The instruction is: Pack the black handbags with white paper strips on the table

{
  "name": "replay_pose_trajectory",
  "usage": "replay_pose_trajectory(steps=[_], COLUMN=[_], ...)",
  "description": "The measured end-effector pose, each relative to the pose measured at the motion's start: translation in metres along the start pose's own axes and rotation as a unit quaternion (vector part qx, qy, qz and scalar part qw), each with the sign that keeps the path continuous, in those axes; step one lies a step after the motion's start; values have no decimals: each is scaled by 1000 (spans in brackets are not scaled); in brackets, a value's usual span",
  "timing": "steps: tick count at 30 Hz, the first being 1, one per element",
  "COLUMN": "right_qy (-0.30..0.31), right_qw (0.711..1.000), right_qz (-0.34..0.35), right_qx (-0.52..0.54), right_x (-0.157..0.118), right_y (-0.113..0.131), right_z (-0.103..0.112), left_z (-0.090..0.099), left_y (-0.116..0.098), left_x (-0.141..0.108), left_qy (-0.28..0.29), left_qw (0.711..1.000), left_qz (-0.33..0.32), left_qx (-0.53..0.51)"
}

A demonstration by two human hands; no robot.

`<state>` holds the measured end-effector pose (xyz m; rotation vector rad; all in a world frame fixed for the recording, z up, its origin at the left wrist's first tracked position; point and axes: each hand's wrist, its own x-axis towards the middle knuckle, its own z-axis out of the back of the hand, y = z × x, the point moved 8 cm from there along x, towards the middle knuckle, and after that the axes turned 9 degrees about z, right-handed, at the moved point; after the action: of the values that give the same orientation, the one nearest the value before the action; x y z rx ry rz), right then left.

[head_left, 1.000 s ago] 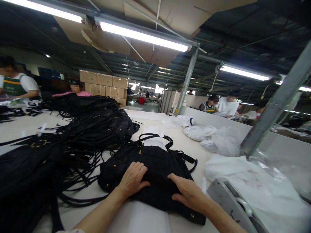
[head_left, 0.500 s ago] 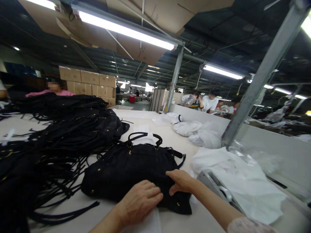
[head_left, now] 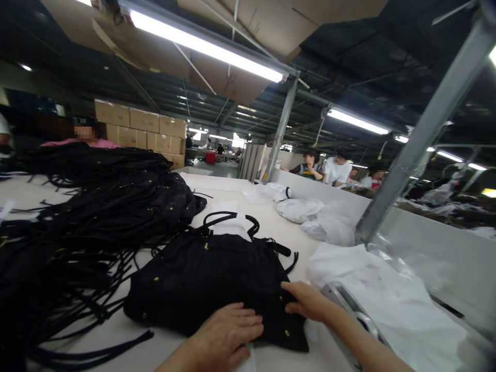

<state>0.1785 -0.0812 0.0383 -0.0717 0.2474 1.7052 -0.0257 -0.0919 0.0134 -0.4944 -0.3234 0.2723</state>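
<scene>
- Black bag: lies flat on the pale tabletop, toward its near edge; dark handles point to the far edge.
- Left hand: palm down on the bag's near border. Fingers outstretched, almost together; thumb lower, standing apart. Cannot tell whether the thumb touches the cloth.
- Right hand: at the bag's right side. Index finger straight, tip on the cloth; thumb below, clear gap between the two. Remaining fingers hidden from me.
- White sheeting: spread toward the tabletop's right edge, along which a white partition stands.
- Heap of black bags: left part of the tabletop, straps trailing.
</scene>
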Motion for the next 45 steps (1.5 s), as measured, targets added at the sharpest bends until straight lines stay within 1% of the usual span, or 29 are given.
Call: replay_pose_trajectory(steps=[2, 4, 5, 6, 8, 9, 11, 13, 14, 15, 17, 18, 19, 20, 22, 24, 26, 28, 30, 32, 35, 37, 40, 45], right_qy=[6, -5, -26, -60, -139, -172, -199, -223, -250, -289, -359, -382, -393, -398, -405, -417, -437, -463, -486, -500, -502, -494, -482, -482], right_qw=[1000, 998, 995, 990, 978, 972, 967, 961, 952, 938, 904, 890, 881, 876, 870, 867, 858, 843, 826, 813, 802, 804, 808, 802], right_qz=[11, 63, 92, 116, 144, 150, 157, 165, 174, 191, 231, 250, 264, 273, 280, 272, 264, 267, 277, 290, 314, 323, 330, 331], right_qx=[-13, 9, 34, 53, 64, 51, 23, 18, 16, 15, 11, 9, 5, 0, -16, -38, -56, -63, -64, -72, -84, -76, -76, -121], right_x=[8, 23, 32, 42, 61, 70, 86, 98, 102, 102, 99, 95, 92, 89, 83, 77, 71, 65, 58, 51, 38, 29, 14, -9], right_y=[14, 44, 63, 82, 115, 127, 139, 136, 131, 126, 120, 120, 122, 125, 135, 144, 151, 155, 159, 163, 173, 179, 186, 198], right_z=[8, 18, 23, 28, 27, 20, -5, -31, -40, -45, -48, -48, -46, -44, -35, -27, -20, -16, -13, -10, -6, -3, -5, -23], left_z=[0, -1, -3, -5, -11, -14, -15, -6, 3, 14, 33, 41, 47, 52, 54, 51, 49, 58, 75, 91, 104, 105, 102, 96], left_y=[0, -1, -1, -2, -1, 1, 7, 19, 25, 31, 38, 43, 49, 56, 74, 86, 90, 91, 95, 102, 114, 119, 122, 121], left_x=[-1, -1, 1, 2, 6, 7, 4, -11, -23, -38, -70, -84, -96, -106, -117, -120, -120, -124, -132, -142, -148, -147, -144, -145], left_qy=[4, 4, 1, -4, -20, -28, -51, -91, -119, -147, -195, -207, -212, -210, -193, -167, -153, -176, -219, -259, -277, -273, -262, -242], left_qw=[1000, 999, 999, 997, 993, 991, 982, 971, 963, 952, 925, 914, 906, 903, 908, 920, 930, 928, 912, 887, 861, 855, 849, 845], left_qz=[-17, -37, -46, -58, -81, -93, -107, -88, -70, -51, -15, 10, 42, 81, 159, 203, 216, 235, 281, 345, 407, 424, 432, 433], left_qx=[-1, 13, 27, 43, 78, 98, 145, 201, 232, 265, 326, 349, 363, 365, 335, 291, 255, 230, 201, 166, 127, 124, 154, 200])
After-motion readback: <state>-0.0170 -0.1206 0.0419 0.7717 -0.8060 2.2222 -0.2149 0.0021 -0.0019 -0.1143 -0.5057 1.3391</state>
